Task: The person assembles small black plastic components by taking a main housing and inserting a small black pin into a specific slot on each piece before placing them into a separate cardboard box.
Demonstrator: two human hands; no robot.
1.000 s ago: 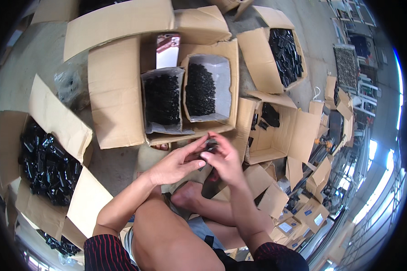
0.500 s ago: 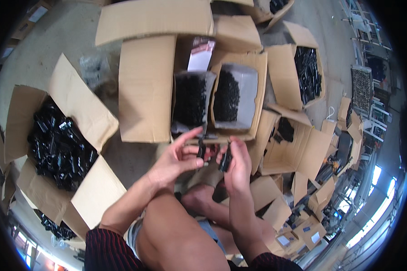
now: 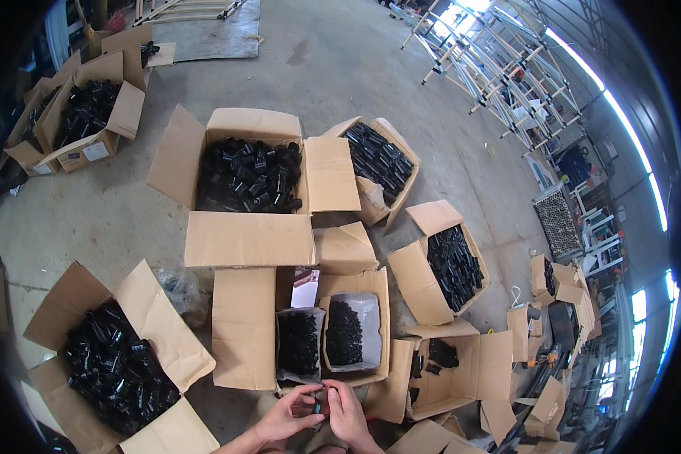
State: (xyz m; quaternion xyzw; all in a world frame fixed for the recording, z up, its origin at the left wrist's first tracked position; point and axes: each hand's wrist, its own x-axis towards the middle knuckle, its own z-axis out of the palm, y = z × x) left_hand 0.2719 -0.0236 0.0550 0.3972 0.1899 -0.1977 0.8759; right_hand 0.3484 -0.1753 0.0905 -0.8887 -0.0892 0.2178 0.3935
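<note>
My left hand (image 3: 286,416) and my right hand (image 3: 346,416) meet low in the picture, just in front of the open carton with two lined trays. Between them is a small black plastic fitting (image 3: 317,408), mostly hidden by my fingers. My left thumb and fingers close round it from the left. My right fingers are curled against it from the other side, and what else they cover I cannot make out. Beyond my fingertips, small black pieces (image 3: 298,339) fill the left tray, and more small black pieces (image 3: 343,333) lie in the right tray.
A carton of glossy black fittings (image 3: 117,371) stands at the left. Another carton of black fittings (image 3: 251,175) is farther ahead. Long black parts (image 3: 454,266) fill a carton at the right, beside a carton with few pieces (image 3: 461,374). A pipe rack (image 3: 499,68) stands far right.
My view has tilted up, so the cartons and hands sit lower in the picture. My hands, earlier apart with a black piece in each, have come together.
</note>
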